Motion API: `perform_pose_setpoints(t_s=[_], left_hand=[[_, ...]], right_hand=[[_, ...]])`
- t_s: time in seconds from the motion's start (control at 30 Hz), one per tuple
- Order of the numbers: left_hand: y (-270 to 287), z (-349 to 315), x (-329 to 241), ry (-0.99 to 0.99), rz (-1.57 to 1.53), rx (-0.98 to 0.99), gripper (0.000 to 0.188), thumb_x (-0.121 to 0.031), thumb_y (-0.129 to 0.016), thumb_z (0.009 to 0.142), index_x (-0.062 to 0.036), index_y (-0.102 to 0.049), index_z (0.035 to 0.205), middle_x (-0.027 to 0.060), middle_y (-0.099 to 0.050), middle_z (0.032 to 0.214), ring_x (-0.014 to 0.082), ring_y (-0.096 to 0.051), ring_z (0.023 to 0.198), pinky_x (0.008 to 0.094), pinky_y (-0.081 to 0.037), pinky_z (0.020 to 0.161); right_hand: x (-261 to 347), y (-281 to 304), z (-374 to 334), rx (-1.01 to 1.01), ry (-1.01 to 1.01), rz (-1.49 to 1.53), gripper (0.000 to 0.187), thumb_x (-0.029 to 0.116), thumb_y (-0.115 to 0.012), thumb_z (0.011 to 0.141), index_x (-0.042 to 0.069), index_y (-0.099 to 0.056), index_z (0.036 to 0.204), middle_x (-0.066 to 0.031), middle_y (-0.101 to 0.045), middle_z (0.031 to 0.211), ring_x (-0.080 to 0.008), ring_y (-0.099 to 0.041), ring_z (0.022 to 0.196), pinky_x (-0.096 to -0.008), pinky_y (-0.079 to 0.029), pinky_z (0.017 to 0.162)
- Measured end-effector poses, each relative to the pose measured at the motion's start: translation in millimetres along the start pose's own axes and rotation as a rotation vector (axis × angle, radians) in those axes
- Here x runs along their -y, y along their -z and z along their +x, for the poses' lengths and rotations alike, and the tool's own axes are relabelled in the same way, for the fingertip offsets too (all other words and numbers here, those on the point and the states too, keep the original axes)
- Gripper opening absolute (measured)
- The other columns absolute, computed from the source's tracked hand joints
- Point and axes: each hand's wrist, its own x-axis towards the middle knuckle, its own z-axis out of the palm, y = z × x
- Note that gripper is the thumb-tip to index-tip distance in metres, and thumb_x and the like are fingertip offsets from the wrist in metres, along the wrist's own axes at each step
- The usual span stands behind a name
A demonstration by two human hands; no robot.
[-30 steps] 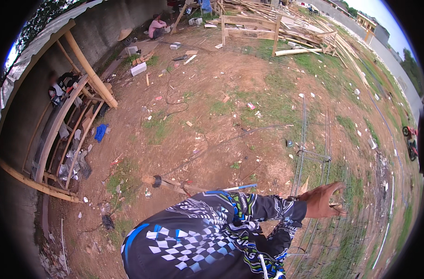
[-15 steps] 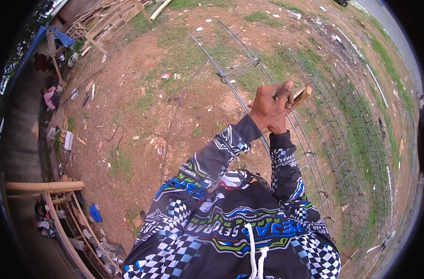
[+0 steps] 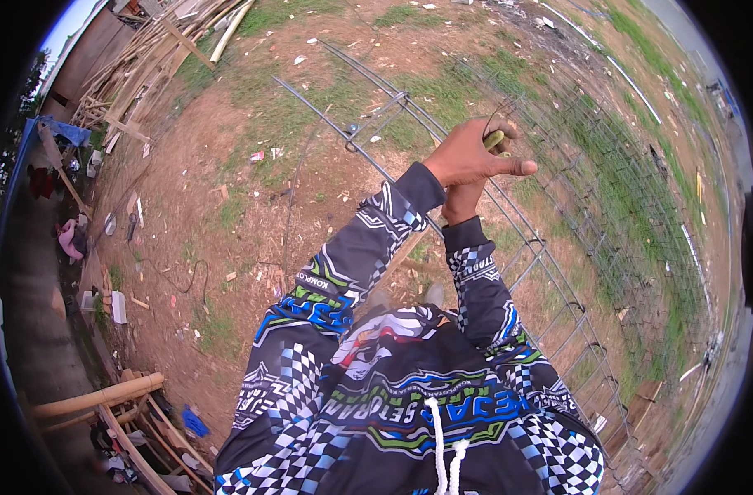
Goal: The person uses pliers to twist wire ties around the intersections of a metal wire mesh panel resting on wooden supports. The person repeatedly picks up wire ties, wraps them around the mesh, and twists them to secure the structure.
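Note:
My left hand reaches over a long rebar frame. Its fingers curl round a short yellowish piece that looks like wood, while the thumb sticks out to the right. A thin dark wire arcs up beside the fingers. Below and partly behind it is my right hand, at the same spot over the bars. Its wrist shows, but its fingers are hidden. The frame slants from upper left to lower right, with tied cross pieces between its bars.
Wire mesh lies on the grass at right. Stacked timber is at the far left, a wooden frame at lower left. A person in pink sits near the left edge. A pale wooden strip shows under my left forearm.
My left hand has turned: its thumb now stands apart, where it was folded over. The wooden end that jutted out to the right now shows inside the curled fingers. The whole view has shifted.

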Motion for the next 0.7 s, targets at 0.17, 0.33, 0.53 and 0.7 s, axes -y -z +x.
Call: perform_pose_setpoints(t_s=[0.17,0.33,0.53,0.7], left_hand=[[-4,0,18,-0.091,0.16,-0.102,0.097,-0.056,-0.083,0.067,0.0122,-0.047,0.126,0.0269,-0.06,0.117,0.0329,-0.061,0.11,0.0397,-0.048,0.094],[-13,-8,-9,0.046,0.228,-0.32,0.082,-0.057,-0.081,0.069,0.0066,-0.056,0.114,0.0209,-0.065,0.103,0.0263,-0.065,0.094,0.0366,-0.051,0.082],[-22,-30,-23,0.086,0.183,-0.524,0.053,-0.049,-0.076,0.08,0.0002,-0.061,0.067,0.004,-0.06,0.062,0.0134,-0.058,0.058,0.0305,-0.046,0.052],[48,-38,-2,-0.052,-0.231,0.278,0.05,-0.045,-0.076,0.081,-0.0018,-0.064,0.06,0.0033,-0.058,0.056,0.0083,-0.052,0.054,0.0289,-0.039,0.049]], right_hand=[[-11,-3,5,-0.091,-0.056,0.104,0.048,0.019,-0.066,0.092,0.006,-0.042,0.131,-0.0031,-0.056,0.118,-0.0171,-0.057,0.104,-0.0361,-0.049,0.089],[-20,-11,9,-0.071,-0.065,0.049,0.048,0.018,-0.07,0.089,0.004,-0.044,0.128,-0.0044,-0.056,0.117,-0.0166,-0.057,0.104,-0.0347,-0.049,0.088],[-15,-11,-20,0.1,0.046,-0.376,0.049,0.016,-0.073,0.086,0.002,-0.047,0.125,-0.006,-0.056,0.116,-0.016,-0.057,0.104,-0.0331,-0.049,0.087],[60,-23,-28,0.52,-0.043,-0.071,0.044,0.012,-0.081,0.077,0.002,-0.057,0.111,-0.0049,-0.062,0.103,-0.0144,-0.061,0.095,-0.0294,-0.052,0.078]])
